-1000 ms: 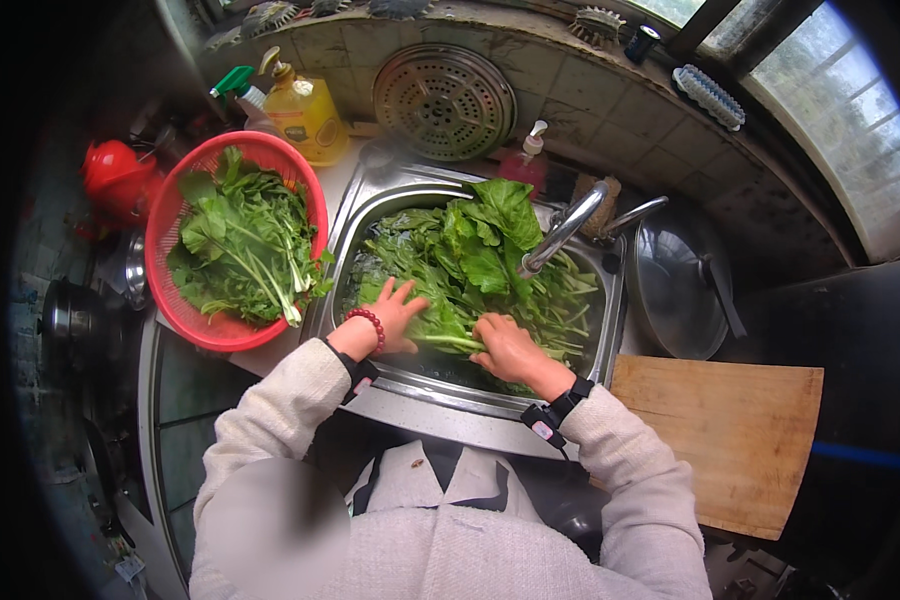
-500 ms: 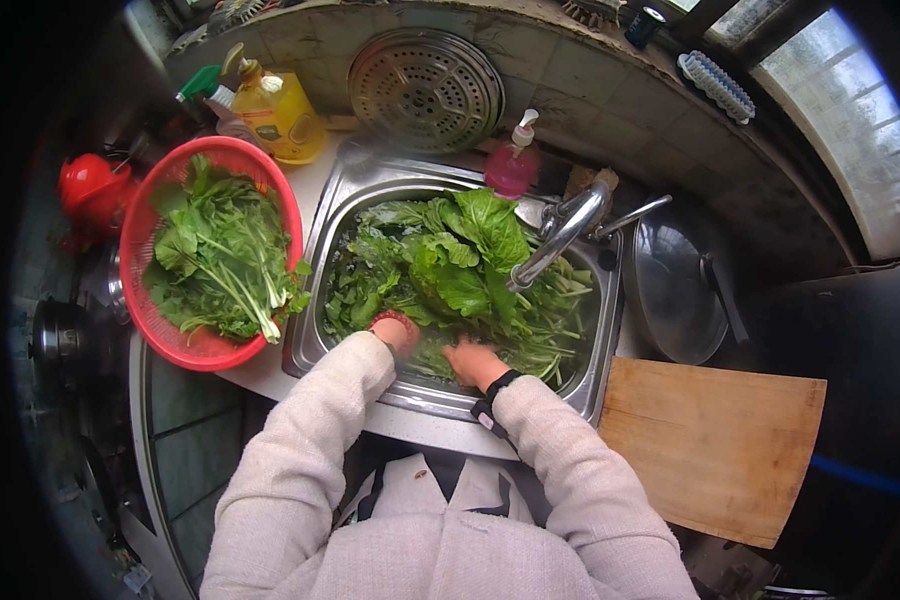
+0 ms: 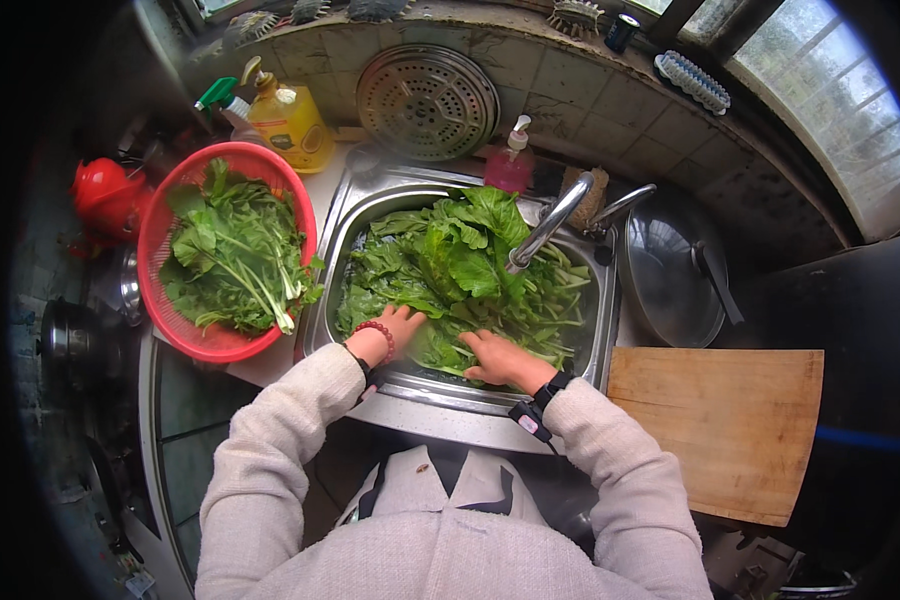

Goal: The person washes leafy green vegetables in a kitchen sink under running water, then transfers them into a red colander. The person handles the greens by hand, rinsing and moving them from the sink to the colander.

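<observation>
A steel sink is full of leafy greens lying in water. My left hand, with a red bead bracelet at its wrist, rests on the leaves near the front left, fingers stretched out. My right hand lies on the greens at the front right, its fingers apart and their tips partly among the leaves. Neither hand grips anything. To the left stands a red plastic basket holding more leafy greens with pale stems.
A chrome faucet reaches over the sink's right side. Behind are a pink pump bottle, a yellow bottle and a round perforated steel plate. Rightward lie a wooden cutting board and a glass lid.
Both hands have risen out from deeper among the greens and moved apart, the left one leftward, the right one rightward. Their fingers now show on top of the leaves.
</observation>
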Tool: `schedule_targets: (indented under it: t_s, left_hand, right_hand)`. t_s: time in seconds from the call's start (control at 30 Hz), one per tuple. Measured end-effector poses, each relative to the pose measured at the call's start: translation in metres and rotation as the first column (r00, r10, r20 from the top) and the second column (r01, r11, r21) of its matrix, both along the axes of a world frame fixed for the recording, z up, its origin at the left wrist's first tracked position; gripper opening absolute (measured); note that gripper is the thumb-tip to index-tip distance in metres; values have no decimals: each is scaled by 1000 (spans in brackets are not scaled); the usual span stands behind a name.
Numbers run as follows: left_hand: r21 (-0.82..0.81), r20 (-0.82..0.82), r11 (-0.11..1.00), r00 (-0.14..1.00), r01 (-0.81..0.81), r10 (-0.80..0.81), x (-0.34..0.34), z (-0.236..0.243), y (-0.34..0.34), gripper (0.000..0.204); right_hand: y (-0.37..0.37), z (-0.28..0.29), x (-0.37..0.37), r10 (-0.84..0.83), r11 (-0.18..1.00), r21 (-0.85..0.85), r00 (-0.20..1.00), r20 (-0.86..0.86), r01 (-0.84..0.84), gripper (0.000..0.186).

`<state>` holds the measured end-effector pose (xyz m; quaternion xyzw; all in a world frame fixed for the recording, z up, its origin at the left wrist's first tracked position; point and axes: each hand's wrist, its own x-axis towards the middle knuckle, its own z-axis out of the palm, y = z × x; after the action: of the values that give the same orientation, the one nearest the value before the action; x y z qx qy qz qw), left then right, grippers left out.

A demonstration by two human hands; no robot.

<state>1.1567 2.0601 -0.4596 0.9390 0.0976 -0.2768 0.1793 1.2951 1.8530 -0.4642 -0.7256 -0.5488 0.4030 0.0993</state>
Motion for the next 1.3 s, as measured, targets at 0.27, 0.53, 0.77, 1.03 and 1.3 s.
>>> schedule_targets:
  t_s: [0.27,0.53,0.77,1.03,1.3]
  left_hand:
    - [88,-344,994,939,57,-24,17,-98,-4,74]
    - [-110,7,990,996,-85,87,13,-33,3,53]
    - [-222,439,974,896,39,64,15,74,19,51]
    - [-152,508,984,861,96,-6,7,162,14,57]
    - [-189,524,977,851,96,18,1,84,16,61]
  right_hand:
    - [40,-67,-19,2,960,-279,993,115,31,100]
    - [41,-27,-2,56,996,-75,986,156,-45,70]
    - [28,83,19,13,965,260,996,87,-35,66]
    - [13,146,13,-15,911,411,999,30,2,66]
    - [10,81,3,-35,925,379,999,20,25,61]
